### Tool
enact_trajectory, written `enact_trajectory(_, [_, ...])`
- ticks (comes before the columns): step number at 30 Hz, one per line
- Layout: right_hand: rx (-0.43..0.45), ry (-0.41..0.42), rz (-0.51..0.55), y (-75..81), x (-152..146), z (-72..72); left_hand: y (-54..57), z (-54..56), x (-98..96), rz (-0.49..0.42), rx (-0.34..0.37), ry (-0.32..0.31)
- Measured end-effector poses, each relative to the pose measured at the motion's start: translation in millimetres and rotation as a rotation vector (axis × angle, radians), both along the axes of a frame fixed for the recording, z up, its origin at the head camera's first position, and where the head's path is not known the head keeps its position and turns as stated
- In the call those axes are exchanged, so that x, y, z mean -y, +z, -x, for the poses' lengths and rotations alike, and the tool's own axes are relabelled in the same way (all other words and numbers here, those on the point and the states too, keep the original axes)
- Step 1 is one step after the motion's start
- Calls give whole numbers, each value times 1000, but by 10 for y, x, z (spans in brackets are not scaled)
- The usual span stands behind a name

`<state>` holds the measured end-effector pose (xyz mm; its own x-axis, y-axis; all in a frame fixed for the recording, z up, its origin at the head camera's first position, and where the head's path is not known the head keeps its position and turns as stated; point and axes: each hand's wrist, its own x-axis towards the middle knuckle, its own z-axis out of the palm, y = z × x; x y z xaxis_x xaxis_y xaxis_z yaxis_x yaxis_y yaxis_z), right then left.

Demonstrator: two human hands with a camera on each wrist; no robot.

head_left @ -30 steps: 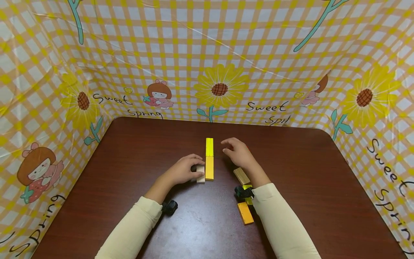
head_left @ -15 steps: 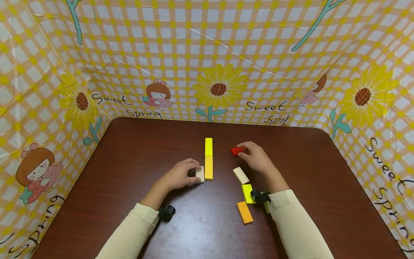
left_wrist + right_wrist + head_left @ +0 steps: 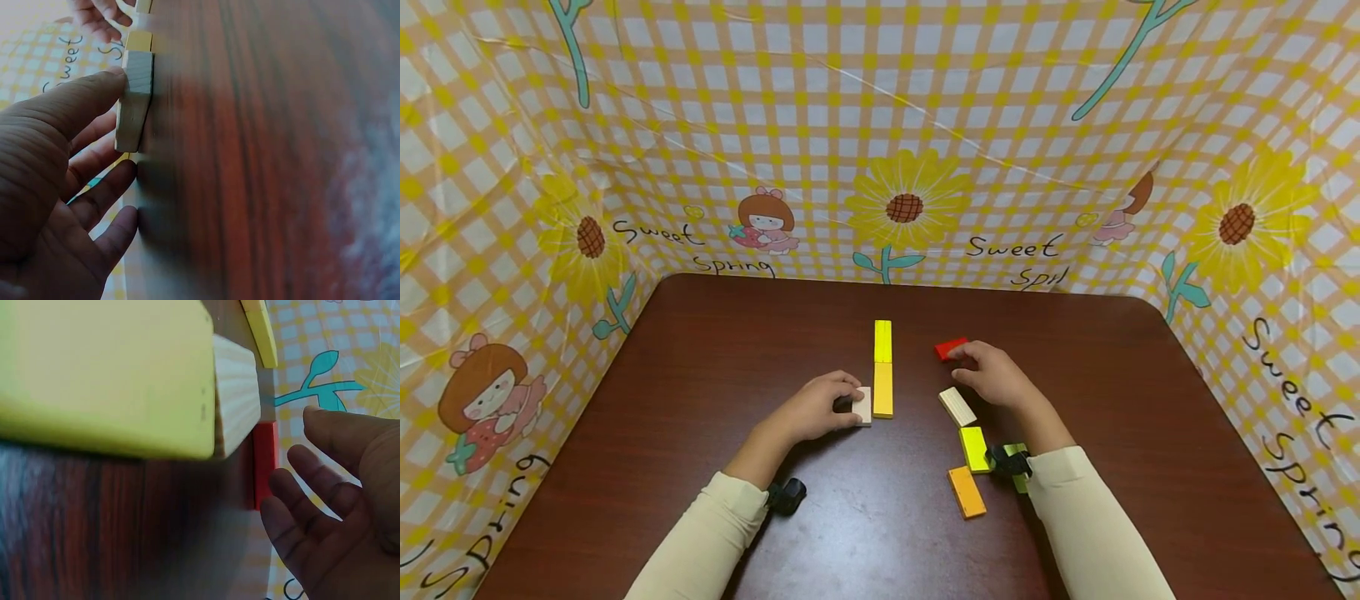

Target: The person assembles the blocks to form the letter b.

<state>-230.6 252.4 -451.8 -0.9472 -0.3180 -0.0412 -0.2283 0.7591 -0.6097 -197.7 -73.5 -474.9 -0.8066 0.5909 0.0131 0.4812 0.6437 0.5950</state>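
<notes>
My left hand (image 3: 816, 408) holds a pale wooden block (image 3: 866, 407) between thumb and fingers at its two ends. In the left wrist view the thumb lies against this block (image 3: 135, 112). Just right of it, a bright yellow block (image 3: 883, 340) and a golden yellow block (image 3: 883, 392) lie end to end in a straight line. My right hand (image 3: 1000, 377) hovers with loosely bent fingers by a red block (image 3: 951, 348), the fingertips overlapping its near right end in the head view. In the right wrist view, thumb and fingers stand apart near the red block (image 3: 265, 464).
Nearer than the red block lie a second pale wooden block (image 3: 957, 407), a lime yellow block (image 3: 974, 450), an orange block (image 3: 966, 492) and a green block (image 3: 1020, 482), partly under the right wrist's camera. A patterned cloth (image 3: 820, 108) stands behind the dark table (image 3: 737, 333).
My right hand has drawn to the right and toward me, uncovering the red block and the green one. The left hand stays at its pale block with hardly any shift.
</notes>
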Motion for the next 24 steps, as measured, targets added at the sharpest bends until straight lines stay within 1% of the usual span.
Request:
enact_trajectory(4, [28, 24, -19, 40, -19, -62, 0, -25, 20, 0, 15, 10])
enact_trajectory(9, [109, 117, -15, 93, -28, -183, -26, -64, 34, -13, 15, 15])
enact_trajectory(11, [147, 152, 7, 89, -28, -217, -32, -88, 41, -12, 13, 12])
enact_trajectory(14, [190, 176, 24, 60, -14, -243, -33, -131, 65, -7, 4, 6])
enact_trajectory(17, [208, 181, 27, 43, 7, -266, -30, -175, 83, -4, -13, -10])
enact_trajectory(24, [174, 149, 15, 37, 54, -280, -7, -257, 70, -11, -27, -13])
